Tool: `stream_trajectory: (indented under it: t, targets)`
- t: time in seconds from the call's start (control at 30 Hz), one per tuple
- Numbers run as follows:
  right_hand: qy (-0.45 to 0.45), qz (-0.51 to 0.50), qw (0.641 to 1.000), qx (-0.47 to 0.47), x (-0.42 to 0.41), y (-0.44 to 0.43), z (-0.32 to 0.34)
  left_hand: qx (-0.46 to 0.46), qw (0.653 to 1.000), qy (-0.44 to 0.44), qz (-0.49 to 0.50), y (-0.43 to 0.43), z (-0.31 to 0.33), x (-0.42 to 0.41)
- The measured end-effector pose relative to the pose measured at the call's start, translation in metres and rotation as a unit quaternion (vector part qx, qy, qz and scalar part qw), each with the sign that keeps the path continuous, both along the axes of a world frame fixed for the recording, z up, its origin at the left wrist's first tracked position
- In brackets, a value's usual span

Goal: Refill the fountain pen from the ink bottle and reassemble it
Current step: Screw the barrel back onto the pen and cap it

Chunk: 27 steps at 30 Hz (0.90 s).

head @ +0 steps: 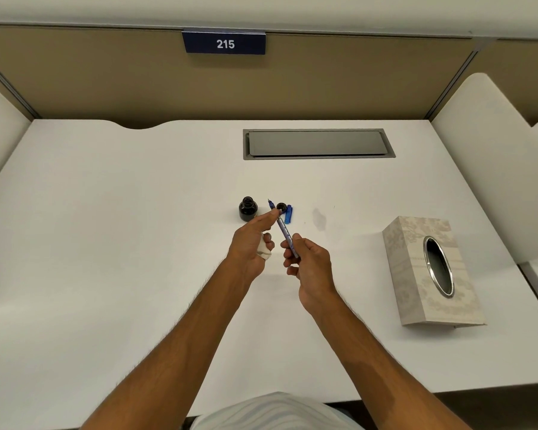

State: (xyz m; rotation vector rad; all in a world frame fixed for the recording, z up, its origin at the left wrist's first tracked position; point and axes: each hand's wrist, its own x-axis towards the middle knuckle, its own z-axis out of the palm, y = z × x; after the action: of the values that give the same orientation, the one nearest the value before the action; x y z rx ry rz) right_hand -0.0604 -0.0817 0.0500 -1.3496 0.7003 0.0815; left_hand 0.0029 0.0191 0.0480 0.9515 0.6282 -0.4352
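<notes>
Right hand [306, 262] pinches the light, stiff, slippery pen [284, 232] by its barrel; left hand [252, 243], clutching tissue [264, 249], grips the section near the fragile nib.

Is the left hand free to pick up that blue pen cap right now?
Probably not: the left hand pinches the pen and clutches a tissue. The cap lies unobstructed beyond.

A white desk [106, 228] sits inside tan walls [90, 85]. A blue sign [224, 43] reading 215 hangs above its far edge. A grey lid [317, 143] lies flat near that edge.
</notes>
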Motion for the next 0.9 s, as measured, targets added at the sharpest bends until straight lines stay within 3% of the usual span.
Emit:
stream_trajectory:
  t: [0.9]
  targets:
    - [-0.023, -0.001, 1.000, 0.002, -0.0040, -0.0059, 0.0034, 0.000, 1.000, -0.001, -0.012, -0.0015, 0.0024, -0.0010]
